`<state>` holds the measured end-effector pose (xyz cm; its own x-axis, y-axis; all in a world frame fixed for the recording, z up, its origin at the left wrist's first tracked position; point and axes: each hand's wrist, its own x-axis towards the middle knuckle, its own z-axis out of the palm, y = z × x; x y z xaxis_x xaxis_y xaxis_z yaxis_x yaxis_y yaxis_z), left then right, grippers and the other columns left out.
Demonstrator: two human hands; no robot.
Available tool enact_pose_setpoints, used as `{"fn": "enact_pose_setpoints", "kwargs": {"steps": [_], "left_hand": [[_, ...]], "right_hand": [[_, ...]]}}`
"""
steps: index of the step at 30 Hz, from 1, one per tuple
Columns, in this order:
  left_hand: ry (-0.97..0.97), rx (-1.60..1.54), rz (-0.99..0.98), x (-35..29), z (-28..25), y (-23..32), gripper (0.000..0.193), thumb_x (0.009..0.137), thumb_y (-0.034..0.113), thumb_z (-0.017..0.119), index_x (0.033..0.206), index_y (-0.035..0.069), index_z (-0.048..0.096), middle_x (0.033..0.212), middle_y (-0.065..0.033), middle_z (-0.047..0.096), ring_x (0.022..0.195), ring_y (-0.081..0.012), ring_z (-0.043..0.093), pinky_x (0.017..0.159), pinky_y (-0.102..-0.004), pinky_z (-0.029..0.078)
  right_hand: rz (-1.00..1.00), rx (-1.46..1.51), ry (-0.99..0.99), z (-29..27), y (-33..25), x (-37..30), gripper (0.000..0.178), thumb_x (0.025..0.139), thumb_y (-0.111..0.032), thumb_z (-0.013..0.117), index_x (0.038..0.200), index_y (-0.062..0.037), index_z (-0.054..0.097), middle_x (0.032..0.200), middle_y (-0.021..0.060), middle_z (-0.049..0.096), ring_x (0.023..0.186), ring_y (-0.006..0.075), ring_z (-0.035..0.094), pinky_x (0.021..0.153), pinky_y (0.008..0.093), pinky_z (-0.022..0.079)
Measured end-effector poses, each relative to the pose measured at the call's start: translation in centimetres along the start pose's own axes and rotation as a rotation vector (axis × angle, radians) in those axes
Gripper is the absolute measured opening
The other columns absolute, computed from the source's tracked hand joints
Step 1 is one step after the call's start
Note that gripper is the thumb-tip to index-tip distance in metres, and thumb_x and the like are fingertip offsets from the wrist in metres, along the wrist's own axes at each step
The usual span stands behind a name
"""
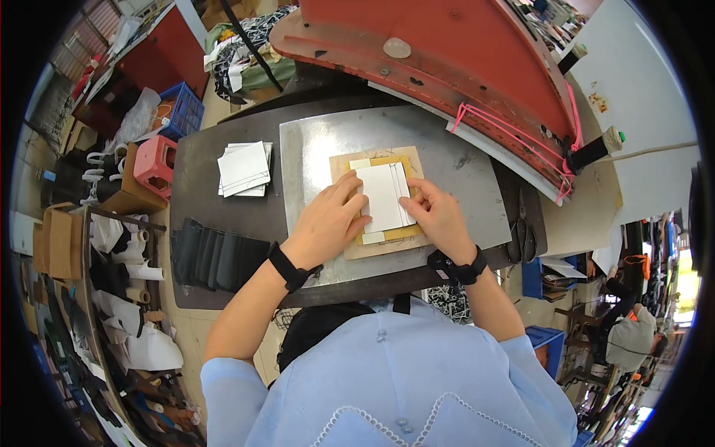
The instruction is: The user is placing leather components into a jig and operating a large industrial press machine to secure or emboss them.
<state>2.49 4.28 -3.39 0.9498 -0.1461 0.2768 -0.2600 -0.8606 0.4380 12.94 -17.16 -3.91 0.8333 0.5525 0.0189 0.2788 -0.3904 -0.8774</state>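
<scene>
A white rectangular sheet with dark lines near its right side lies on a yellow-edged template, which rests on a tan board. My left hand lies along the sheet's left edge, its fingers apart and touching the edge. With thumb on top and fingers at the edge, my right hand pinches the sheet's right side. Under the board is a shiny metal plate. Small pale strips stick out at the template's top and bottom left corners.
A stack of white sheets and a row of black pieces lie left on the dark table. A red machine with pink cord overhangs the far side. Scissors lie at the right edge. Another person sits far right.
</scene>
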Motion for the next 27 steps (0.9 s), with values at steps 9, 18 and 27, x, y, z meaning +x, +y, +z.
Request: {"fn": "enact_pose_setpoints", "kwargs": {"steps": [9,18,27], "left_hand": [[-0.058,0.204,0.105,1.0,-0.3,0.4,0.044,0.091,0.025,0.067,0.131,0.01,0.057,0.139,-0.0139,0.053,0.132,-0.0341,0.049,0.102,-0.0436,0.045],[-0.126,0.166,0.051,1.6,-0.5,0.5,0.044,0.09,0.028,0.069,0.131,0.014,0.059,0.142,-0.0083,0.053,0.134,-0.0338,0.046,0.105,-0.0464,0.041],[-0.145,0.078,0.016,1.0,-0.3,0.1,0.047,0.09,0.029,0.069,0.133,0.014,0.058,0.146,-0.0076,0.05,0.142,-0.032,0.039,0.111,-0.047,0.035]], "right_hand": [[-0.036,-0.076,-0.02,-0.1,0.0,0.1,0.041,0.092,-0.022,0.065,0.126,0.0007,0.059,0.078,0.013,0.066,0.068,0.0274,0.064,0.063,0.0383,0.048],[-0.143,-0.131,-0.076,-0.3,0.0,0.7,0.03,0.092,-0.017,0.061,0.12,-0.005,0.062,0.088,0.0184,0.068,0.08,0.0384,0.065,0.069,0.044,0.05],[-0.282,-0.456,-0.109,-0.8,-1.1,0.5,0.028,0.091,-0.022,0.066,0.116,-0.0097,0.07,0.106,0.0129,0.067,0.095,0.027,0.064,0.075,0.0383,0.05]]}}
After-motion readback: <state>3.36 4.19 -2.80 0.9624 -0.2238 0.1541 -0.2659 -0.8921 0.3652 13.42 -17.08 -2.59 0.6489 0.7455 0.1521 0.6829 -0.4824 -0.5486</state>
